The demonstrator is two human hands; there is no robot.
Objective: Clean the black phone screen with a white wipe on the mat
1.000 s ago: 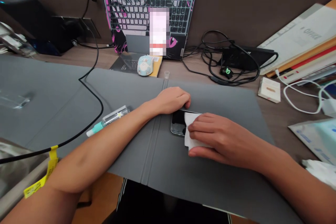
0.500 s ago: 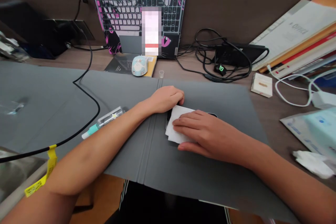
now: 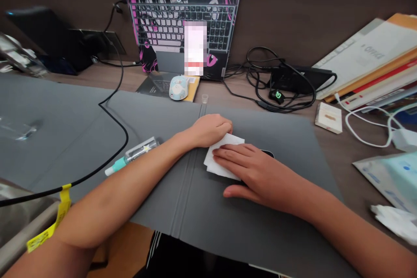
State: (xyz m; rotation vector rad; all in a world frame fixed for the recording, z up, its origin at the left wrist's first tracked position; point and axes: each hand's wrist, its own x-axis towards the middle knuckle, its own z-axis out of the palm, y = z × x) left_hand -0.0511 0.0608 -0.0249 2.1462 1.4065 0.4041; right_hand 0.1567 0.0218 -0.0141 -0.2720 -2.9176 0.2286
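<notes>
My right hand (image 3: pixel 249 167) lies with its fingers stretched flat on a folded white tissue (image 3: pixel 211 166), thumb apart on the near side. Under the tissue and hand is a dark flat device (image 3: pixel 267 153); only a rounded corner with a pale rim shows, so its exact kind is unclear. My left hand (image 3: pixel 212 130) is closed at the device's far left end, fingers curled down with their tips hidden. A clear spray bottle (image 3: pixel 140 150) with a teal and white top lies beside my left forearm.
A grey mat (image 3: pixel 260 221) covers the desk's front. Behind are a mouse (image 3: pixel 179 87), a laptop (image 3: pixel 150 26), and tangled black cables (image 3: pixel 260 82). At right stand leaning books (image 3: pixel 368 58), a small box (image 3: pixel 328 117), and a plastic packet (image 3: pixel 391 169). A black cable (image 3: pixel 122 121) crosses the left side.
The whole view has tilted up a little, showing more of the laptop screen. The tissue has slid slightly left over the device's left end, and my right thumb has spread farther from the fingers.
</notes>
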